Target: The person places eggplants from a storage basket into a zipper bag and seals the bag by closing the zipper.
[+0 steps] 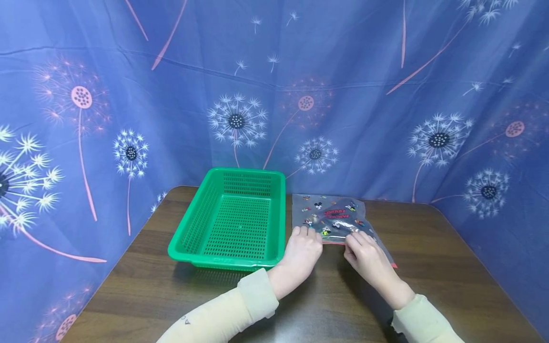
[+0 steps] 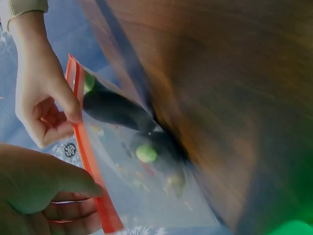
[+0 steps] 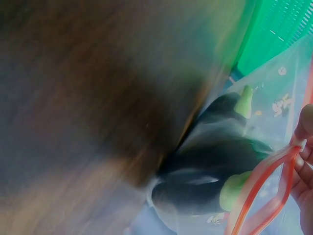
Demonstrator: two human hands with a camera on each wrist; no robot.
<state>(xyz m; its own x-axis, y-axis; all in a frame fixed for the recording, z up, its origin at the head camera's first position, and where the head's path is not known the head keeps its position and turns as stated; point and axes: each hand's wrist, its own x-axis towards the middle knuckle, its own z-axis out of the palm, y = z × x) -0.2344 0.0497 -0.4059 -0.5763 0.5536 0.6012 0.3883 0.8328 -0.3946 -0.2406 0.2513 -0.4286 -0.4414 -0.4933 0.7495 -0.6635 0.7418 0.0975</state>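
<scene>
A clear zip bag [image 1: 315, 202] with cartoon prints and an orange-red zip edge lies on the table. Several dark eggplants [image 3: 210, 156] with green caps show through its plastic. My left hand [image 1: 305, 245] pinches the zip edge at the bag's left part; in the left wrist view its thumb presses on the orange strip. Farther right along the same edge, my right hand [image 1: 364, 252] pinches the strip beside a small white slider [image 3: 299, 144]. Beyond that slider the two orange strips [image 3: 264, 177] stand apart, so the bag's mouth gapes there.
A green plastic basket [image 1: 280, 205] with slotted walls stands just left of the bag, close to my left forearm. The brown wooden table [image 1: 442, 257] extends to the right. Behind its far edge hangs a blue curtain [image 1: 364, 128] with dandelion prints.
</scene>
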